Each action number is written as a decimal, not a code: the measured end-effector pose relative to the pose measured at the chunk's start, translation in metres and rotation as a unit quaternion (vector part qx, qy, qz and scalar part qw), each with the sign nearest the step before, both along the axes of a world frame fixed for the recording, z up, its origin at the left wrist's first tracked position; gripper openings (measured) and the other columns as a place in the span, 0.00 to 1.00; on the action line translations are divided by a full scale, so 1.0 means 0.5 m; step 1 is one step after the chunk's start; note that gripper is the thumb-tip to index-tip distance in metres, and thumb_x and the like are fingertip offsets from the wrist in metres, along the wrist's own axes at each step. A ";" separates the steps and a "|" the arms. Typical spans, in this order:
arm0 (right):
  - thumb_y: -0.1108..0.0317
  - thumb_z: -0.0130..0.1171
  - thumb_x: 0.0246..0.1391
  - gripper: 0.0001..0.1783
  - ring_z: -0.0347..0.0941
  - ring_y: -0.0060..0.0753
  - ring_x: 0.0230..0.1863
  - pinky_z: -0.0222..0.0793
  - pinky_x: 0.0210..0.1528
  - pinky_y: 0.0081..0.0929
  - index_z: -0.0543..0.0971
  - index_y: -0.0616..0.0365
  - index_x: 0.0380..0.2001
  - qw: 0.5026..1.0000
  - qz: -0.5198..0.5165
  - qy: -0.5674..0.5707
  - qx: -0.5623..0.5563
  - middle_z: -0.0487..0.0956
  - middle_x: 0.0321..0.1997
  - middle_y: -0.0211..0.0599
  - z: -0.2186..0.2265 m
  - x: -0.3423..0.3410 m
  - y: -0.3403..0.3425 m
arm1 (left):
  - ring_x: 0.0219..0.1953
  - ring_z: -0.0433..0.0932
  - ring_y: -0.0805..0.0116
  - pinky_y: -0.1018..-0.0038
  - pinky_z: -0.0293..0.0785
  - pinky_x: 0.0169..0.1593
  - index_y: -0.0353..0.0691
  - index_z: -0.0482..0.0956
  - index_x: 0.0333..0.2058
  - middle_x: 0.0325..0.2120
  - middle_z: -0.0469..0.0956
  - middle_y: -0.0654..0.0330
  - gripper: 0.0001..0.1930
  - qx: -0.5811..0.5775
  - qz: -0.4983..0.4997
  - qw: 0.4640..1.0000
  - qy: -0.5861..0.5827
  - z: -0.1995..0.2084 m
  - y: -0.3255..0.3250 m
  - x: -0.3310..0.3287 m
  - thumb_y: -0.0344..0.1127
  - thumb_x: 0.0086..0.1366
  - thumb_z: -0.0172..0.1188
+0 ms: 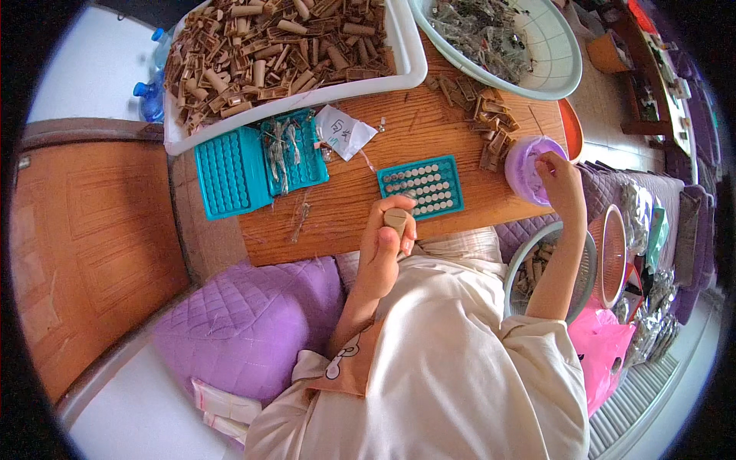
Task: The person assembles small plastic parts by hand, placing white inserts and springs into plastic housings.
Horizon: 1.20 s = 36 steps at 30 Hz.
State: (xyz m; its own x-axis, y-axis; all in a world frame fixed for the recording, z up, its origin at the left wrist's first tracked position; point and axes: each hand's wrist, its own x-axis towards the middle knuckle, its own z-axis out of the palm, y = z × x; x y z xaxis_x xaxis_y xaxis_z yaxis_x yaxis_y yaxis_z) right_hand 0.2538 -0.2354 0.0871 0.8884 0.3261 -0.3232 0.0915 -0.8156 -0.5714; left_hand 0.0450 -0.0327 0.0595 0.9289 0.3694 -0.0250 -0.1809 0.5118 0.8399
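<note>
My left hand (379, 257) is closed around a tan-brown plastic cylinder (395, 220), whose flat end faces up. It is just in front of a teal tray (459, 180) with rows of small round white and greyish pieces. At the table's right side, my right hand (563, 184) dips its bent fingertips into a purple bowl (512, 182). Thumb and finger come together there; what they pinch, if anything, is too small to tell. Brown plastic parts (497, 123) lie loose beside the bowl.
A white bin (416, 57) heaped with brown parts stands at the back left; a pale green basket (569, 65) sits at the back right. Teal cases (230, 176) with wires lie at left. By my right arm are a grey basket (586, 276) and pink bag (598, 349).
</note>
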 end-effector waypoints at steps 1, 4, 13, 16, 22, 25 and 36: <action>0.66 0.49 0.47 0.12 0.71 0.35 0.28 0.64 0.30 0.28 0.73 0.64 0.32 0.993 0.054 -0.065 -0.081 0.75 0.26 0.41 -0.022 0.010 -0.014 | 0.21 0.56 0.82 0.87 0.53 0.24 0.36 0.60 0.42 0.21 0.62 0.65 0.24 -0.001 -0.004 1.000 -0.001 0.004 -0.002 0.003 0.54 0.59 0.39; 0.72 0.49 0.42 0.10 0.70 0.46 0.31 0.64 0.33 0.34 0.73 0.64 0.30 0.967 0.120 -0.147 -0.169 0.74 0.28 0.50 -0.082 0.026 -0.022 | 0.19 0.56 0.82 0.87 0.54 0.23 0.36 0.62 0.40 0.19 0.61 0.66 0.22 -0.015 -0.003 0.999 0.032 0.006 0.001 0.003 0.52 0.60 0.40; 0.76 0.48 0.39 0.09 0.71 0.44 0.28 0.64 0.32 0.31 0.73 0.66 0.28 0.978 0.100 -0.165 -0.080 0.73 0.26 0.49 -0.062 0.024 -0.020 | 0.16 0.55 0.82 0.84 0.50 0.19 0.36 0.66 0.29 0.14 0.60 0.68 0.18 0.097 0.042 0.993 0.060 0.007 -0.003 -0.006 0.48 0.61 0.41; 0.74 0.51 0.41 0.09 0.70 0.28 0.24 0.64 0.28 0.24 0.73 0.65 0.29 0.996 0.013 -0.090 0.026 0.74 0.22 0.39 -0.034 0.019 -0.032 | 0.16 0.58 0.81 0.83 0.53 0.20 0.35 0.66 0.29 0.15 0.62 0.67 0.19 0.184 0.066 0.978 0.066 0.005 0.000 -0.008 0.49 0.60 0.43; 0.75 0.48 0.46 0.09 0.57 0.12 0.18 0.55 0.21 0.11 0.71 0.62 0.34 0.995 -0.023 0.008 0.098 0.67 0.18 0.23 -0.022 0.019 -0.065 | 0.15 0.56 0.80 0.82 0.52 0.18 0.35 0.66 0.29 0.12 0.59 0.67 0.27 0.295 0.131 0.944 0.068 0.009 -0.007 -0.007 0.60 0.55 0.42; 0.75 0.47 0.47 0.07 0.57 0.12 0.17 0.55 0.20 0.11 0.70 0.62 0.32 0.988 -0.031 -0.004 0.149 0.68 0.19 0.24 -0.022 0.018 -0.071 | 0.16 0.59 0.77 0.80 0.55 0.20 0.34 0.67 0.31 0.14 0.61 0.65 0.27 0.347 0.127 0.929 0.026 0.001 -0.002 -0.008 0.59 0.56 0.41; 0.79 0.48 0.45 0.02 0.64 0.18 0.23 0.61 0.26 0.14 0.69 0.63 0.26 0.951 -0.015 0.052 0.303 0.70 0.25 0.31 0.057 -0.062 0.043 | 0.46 0.66 0.59 0.68 0.69 0.45 0.39 0.61 0.43 0.36 0.67 0.56 0.17 -0.061 -0.015 0.998 -0.018 0.029 -0.017 -0.005 0.37 0.57 0.50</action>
State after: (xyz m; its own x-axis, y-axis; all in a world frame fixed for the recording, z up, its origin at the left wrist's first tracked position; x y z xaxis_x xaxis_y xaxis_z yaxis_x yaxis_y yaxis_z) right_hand 0.2226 -0.2139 0.1154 0.8741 0.4550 -0.1704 -0.0097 -0.3342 -0.9424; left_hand 0.0427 -0.0410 0.0740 0.9405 0.3381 -0.0343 -0.1933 0.6151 0.7644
